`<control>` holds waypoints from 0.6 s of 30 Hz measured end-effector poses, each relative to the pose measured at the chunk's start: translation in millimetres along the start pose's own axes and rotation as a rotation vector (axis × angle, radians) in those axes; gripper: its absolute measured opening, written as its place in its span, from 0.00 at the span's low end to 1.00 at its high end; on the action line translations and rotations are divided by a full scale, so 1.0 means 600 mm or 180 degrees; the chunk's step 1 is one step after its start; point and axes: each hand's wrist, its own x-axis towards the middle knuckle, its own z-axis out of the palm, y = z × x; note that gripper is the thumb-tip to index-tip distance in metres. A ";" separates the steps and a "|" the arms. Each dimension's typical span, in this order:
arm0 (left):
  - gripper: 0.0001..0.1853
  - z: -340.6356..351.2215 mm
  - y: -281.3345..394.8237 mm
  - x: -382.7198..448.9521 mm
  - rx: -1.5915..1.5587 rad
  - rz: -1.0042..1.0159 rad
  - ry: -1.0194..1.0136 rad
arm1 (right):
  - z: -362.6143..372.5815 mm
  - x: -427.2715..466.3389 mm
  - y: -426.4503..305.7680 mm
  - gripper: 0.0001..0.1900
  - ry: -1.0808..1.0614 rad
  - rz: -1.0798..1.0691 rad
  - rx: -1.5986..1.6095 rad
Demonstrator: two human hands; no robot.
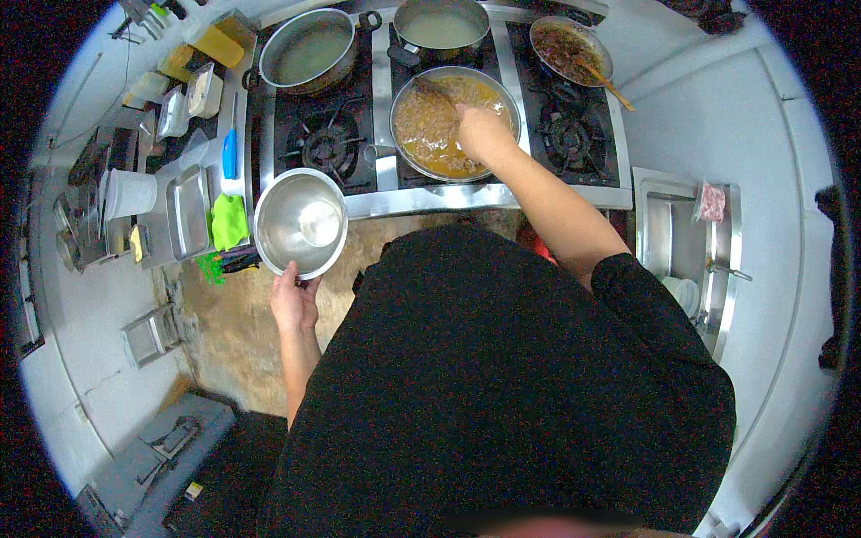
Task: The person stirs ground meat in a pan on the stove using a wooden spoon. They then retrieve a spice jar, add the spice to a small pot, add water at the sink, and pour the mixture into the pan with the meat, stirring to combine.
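My left hand [294,302] grips the rim of a shiny metal mixing bowl [296,225], tilted beside the front left of the stove; no food shows in it. Over a wide pan of brothy brown stew [430,138], my right hand [483,134] is closed on the handle of a wooden spatula or spoon [434,91], whose lower end is in the stew. Behind this pan stands a pot of cloudy liquid [440,31], with a larger two-handled pot [309,54] to its left.
A frying pan of dark food [562,50] with a wooden spoon [609,87] sits back right. Bare burners [326,140] flank the stew pan. The left counter holds a metal tray [188,212], a green cloth [229,222], a blue-handled knife [229,155] and containers. A sink [659,232] lies right.
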 end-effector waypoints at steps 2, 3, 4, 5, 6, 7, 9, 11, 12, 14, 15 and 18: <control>0.16 -0.003 -0.005 -0.002 0.0024 -0.0007 0.0012 | -0.012 -0.015 -0.018 0.25 -0.0213 0.0027 0.0007; 0.16 -0.005 -0.007 -0.002 0.0045 -0.0005 0.0023 | -0.017 -0.025 -0.024 0.25 -0.0292 0.0021 -0.0020; 0.17 -0.006 -0.008 -0.002 0.0048 -0.0027 0.0088 | -0.022 -0.036 -0.028 0.26 -0.0372 0.0017 -0.0049; 0.17 -0.008 -0.010 -0.002 0.0060 0.0002 0.0052 | -0.025 -0.046 -0.029 0.25 -0.0406 -0.0066 -0.0170; 0.17 -0.009 -0.011 -0.003 0.0051 0.0010 0.0072 | -0.028 -0.055 -0.026 0.25 -0.0437 -0.0149 -0.0294; 0.17 -0.011 -0.012 -0.003 0.0015 0.0012 0.0090 | -0.029 -0.063 -0.021 0.25 -0.0494 -0.0299 -0.0380; 0.18 -0.014 -0.013 -0.003 0.0025 0.0001 0.0110 | -0.029 -0.075 -0.004 0.24 -0.0625 -0.0144 -0.0371; 0.18 -0.017 -0.013 -0.003 0.0008 0.0000 0.0124 | -0.029 -0.082 0.011 0.23 -0.0723 -0.0096 -0.0353; 0.18 -0.018 -0.012 -0.003 0.0004 0.0008 0.0119 | -0.031 -0.084 0.017 0.22 -0.0737 -0.0083 -0.0357; 0.19 -0.019 -0.009 -0.002 0.0037 -0.0029 0.0158 | -0.042 -0.081 0.028 0.18 -0.0695 -0.0089 -0.0392; 0.19 -0.018 -0.007 -0.001 0.0059 -0.0057 0.0204 | -0.049 -0.078 0.031 0.16 -0.0624 -0.0124 -0.0429; 0.19 -0.017 0.000 -0.004 0.0052 -0.0034 0.0183 | -0.078 -0.067 0.040 0.15 -0.0800 -0.0093 -0.0726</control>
